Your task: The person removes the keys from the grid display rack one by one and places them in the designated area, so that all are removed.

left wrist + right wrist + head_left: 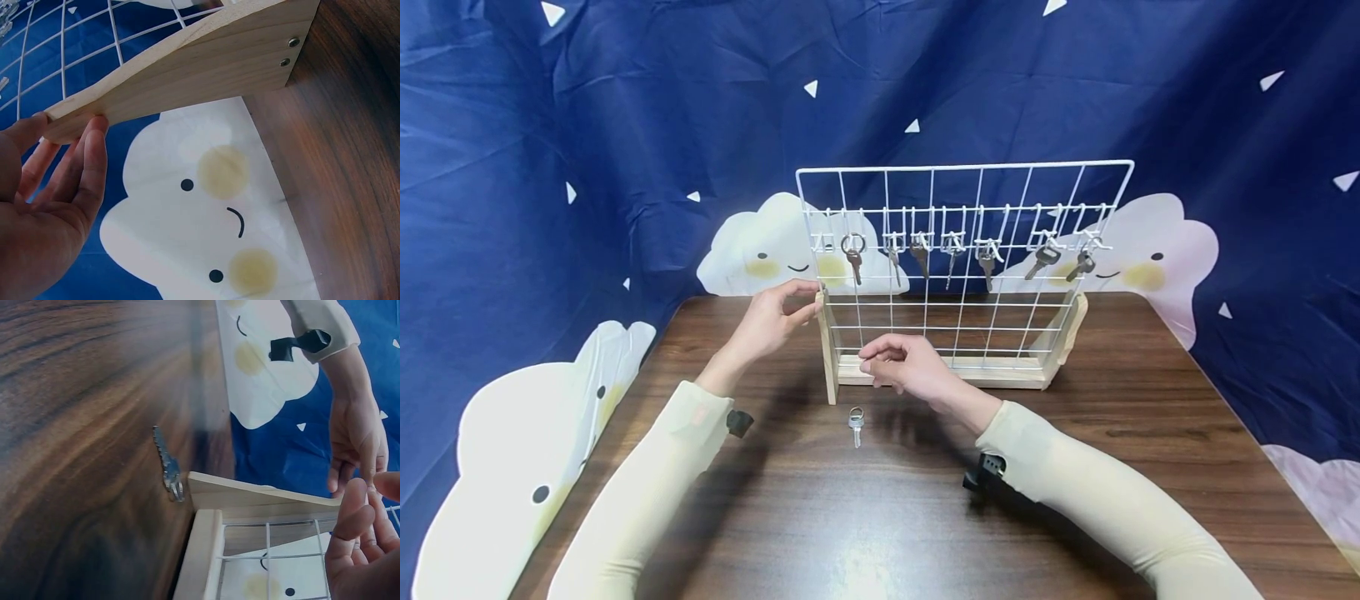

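My left hand (769,317) pinches the top end of the wooden side support (181,72) of a white wire rack (955,167), with thumb on one face and fingers on the other. In front of the rack's lower left part hovers my right hand (913,367), its fingers loosely bent with nothing visible between them. A silver key (856,423) with a small ring lies on the table, just in front of the rack's left end. The right wrist view shows this key (165,459) beside the foot of the support.
Several keys hang from white hooks along the rack, among them a key with a large ring (854,260) at the left and a dark-headed key (1043,258) at the right. A wooden bar (1000,375) joins the supports on the brown table (865,517). Behind hangs a blue cloud-print cloth (700,100).
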A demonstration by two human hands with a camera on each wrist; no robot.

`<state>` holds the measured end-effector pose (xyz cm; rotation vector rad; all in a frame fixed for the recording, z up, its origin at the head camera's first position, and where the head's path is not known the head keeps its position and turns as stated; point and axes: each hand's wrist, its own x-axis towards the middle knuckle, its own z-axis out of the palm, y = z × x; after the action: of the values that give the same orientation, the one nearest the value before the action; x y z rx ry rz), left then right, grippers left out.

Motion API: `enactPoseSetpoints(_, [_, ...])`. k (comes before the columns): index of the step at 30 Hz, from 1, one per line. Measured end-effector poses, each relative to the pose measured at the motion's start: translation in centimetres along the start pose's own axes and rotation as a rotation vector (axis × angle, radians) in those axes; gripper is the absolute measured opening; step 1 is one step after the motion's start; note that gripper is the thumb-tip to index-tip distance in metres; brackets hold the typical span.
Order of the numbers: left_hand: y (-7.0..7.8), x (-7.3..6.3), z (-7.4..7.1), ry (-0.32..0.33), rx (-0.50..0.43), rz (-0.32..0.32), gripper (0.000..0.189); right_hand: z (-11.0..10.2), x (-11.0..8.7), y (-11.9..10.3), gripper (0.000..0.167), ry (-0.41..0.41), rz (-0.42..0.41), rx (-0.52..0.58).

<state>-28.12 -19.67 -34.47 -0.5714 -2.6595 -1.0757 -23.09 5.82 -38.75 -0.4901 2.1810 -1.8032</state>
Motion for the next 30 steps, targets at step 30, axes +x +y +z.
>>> enactPoseSetpoints(30, [-0.1, 0.1, 0.2, -0.006, -0.03, 0.005, 0.031, -1.2, 0.3, -5.1, 0.022, 0.07, -0.088, -0.034])
